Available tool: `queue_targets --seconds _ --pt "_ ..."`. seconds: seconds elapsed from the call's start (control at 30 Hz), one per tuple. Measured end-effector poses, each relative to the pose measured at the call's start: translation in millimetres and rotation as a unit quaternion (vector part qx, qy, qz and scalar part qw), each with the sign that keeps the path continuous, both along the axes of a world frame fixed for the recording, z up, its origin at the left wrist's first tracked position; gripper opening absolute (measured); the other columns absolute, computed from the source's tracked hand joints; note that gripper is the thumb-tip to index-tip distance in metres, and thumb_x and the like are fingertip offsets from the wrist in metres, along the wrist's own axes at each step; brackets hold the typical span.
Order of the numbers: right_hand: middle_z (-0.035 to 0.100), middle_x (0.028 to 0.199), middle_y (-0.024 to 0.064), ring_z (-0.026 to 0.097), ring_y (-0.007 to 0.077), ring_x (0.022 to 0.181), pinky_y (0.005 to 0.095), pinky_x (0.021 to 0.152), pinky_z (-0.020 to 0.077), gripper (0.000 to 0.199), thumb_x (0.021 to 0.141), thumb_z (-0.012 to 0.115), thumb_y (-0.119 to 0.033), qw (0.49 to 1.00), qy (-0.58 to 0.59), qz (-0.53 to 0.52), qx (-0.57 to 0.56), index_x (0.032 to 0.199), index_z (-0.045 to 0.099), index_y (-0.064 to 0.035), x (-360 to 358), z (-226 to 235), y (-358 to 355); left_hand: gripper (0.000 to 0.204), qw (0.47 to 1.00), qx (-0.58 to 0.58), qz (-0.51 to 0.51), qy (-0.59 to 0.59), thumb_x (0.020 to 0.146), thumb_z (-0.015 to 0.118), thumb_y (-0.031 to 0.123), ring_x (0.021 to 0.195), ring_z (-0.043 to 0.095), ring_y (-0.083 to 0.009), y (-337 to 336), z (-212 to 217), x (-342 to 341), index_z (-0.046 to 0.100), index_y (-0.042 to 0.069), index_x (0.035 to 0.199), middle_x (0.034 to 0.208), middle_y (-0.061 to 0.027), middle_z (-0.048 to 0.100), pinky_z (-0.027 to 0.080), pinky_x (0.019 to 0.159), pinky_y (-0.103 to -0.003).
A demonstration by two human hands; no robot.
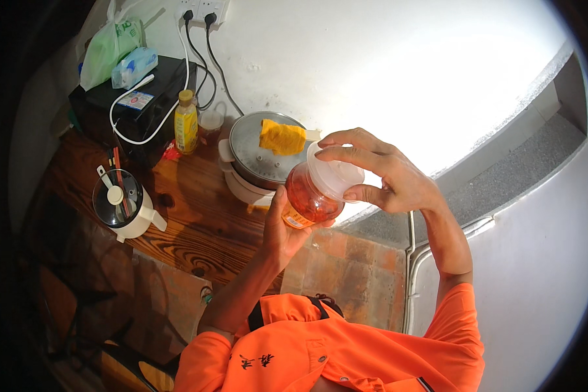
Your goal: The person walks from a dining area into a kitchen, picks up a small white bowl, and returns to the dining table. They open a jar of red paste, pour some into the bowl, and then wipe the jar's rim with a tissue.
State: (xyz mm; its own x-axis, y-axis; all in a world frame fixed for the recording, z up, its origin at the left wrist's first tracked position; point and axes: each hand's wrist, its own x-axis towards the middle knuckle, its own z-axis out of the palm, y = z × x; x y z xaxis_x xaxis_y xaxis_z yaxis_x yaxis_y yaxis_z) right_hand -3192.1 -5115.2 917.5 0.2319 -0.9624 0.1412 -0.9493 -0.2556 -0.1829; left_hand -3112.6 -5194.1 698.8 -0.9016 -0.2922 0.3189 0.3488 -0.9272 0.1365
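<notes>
A clear plastic jar (312, 196) filled with red-orange stuff is tilted in front of my chest. My left hand (282, 230) cups its base from below. My right hand (385, 173) grips the pale translucent lid (336, 173) at the jar's top, fingers wrapped around its rim. Both arms wear orange sleeves. Whether the lid is tight or loose cannot be told.
A wooden table (196, 222) holds a white cooker with a metal lid (258, 153) and a yellow cloth (282, 137) on it, a yellow bottle (186, 123), a white kettle (121, 202) and a black appliance (134, 104) with bags and cables. A tiled floor lies below.
</notes>
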Motion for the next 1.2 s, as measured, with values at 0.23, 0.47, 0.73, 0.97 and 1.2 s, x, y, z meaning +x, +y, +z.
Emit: queue_targets --seconds 0.23,0.47,0.73,0.97,1.2 --pt "0.057 0.113 0.0206 0.057 0.037 0.1 0.0423 0.085 0.049 0.051 0.078 0.071 -0.023 0.996 0.049 -0.075 -0.023 0.123 0.055 -0.0036 7 1 -5 0.075 0.993 0.002 0.075 -0.092 0.087 0.042 0.066 0.103 0.059 -0.0334 1 21 3 0.037 0.009 0.136 0.125 -0.0143 0.052 0.052 0.075 -0.048" --pt "0.063 0.083 0.0236 0.061 0.0385 0.075 0.043 0.071 0.0508 0.042 0.082 0.059 -0.031 0.964 0.119 -0.231 -0.054 0.105 0.061 0.0043 26 -1 -20 0.075 0.995 0.006 0.075 -0.07 0.086 0.045 0.065 0.106 0.058 -0.0345 -2 17 -6 0.039 0.009 0.134 0.124 -0.0148 0.054 0.052 0.077 -0.051" --pt "0.062 0.091 0.0256 0.063 0.0379 0.075 0.0428 0.072 0.0513 0.045 0.087 0.054 -0.034 0.953 0.148 -0.265 -0.009 0.114 0.058 0.0014 26 2 -27 0.077 0.994 -0.013 0.077 -0.077 0.085 0.049 0.064 0.117 0.052 -0.0342 -6 18 -5 0.034 0.012 0.139 0.135 -0.0135 0.045 0.05 0.083 -0.054" --pt "0.058 0.113 0.0198 0.064 0.0361 0.078 0.0422 0.075 0.0509 0.042 0.087 0.059 -0.022 0.997 0.063 -0.045 0.03 0.126 0.054 -0.007 0 15 -20 0.081 0.995 -0.011 0.085 -0.054 0.084 0.049 0.066 0.113 0.054 -0.0366 -12 15 -6 0.032 0.01 0.14 0.134 -0.0158 0.046 0.051 0.083 -0.054" --pt "0.062 0.102 0.0199 0.063 0.0368 0.073 0.0423 0.069 0.0503 0.05 0.087 0.059 -0.042 0.961 0.192 -0.193 0.053 0.124 0.055 -0.0084 14 16 -27 0.083 0.996 0.005 0.078 -0.041 0.083 0.05 0.068 0.108 0.057 -0.0389 -10 10 -13 0.033 0.009 0.139 0.129 -0.0177 0.049 0.054 0.076 -0.052"
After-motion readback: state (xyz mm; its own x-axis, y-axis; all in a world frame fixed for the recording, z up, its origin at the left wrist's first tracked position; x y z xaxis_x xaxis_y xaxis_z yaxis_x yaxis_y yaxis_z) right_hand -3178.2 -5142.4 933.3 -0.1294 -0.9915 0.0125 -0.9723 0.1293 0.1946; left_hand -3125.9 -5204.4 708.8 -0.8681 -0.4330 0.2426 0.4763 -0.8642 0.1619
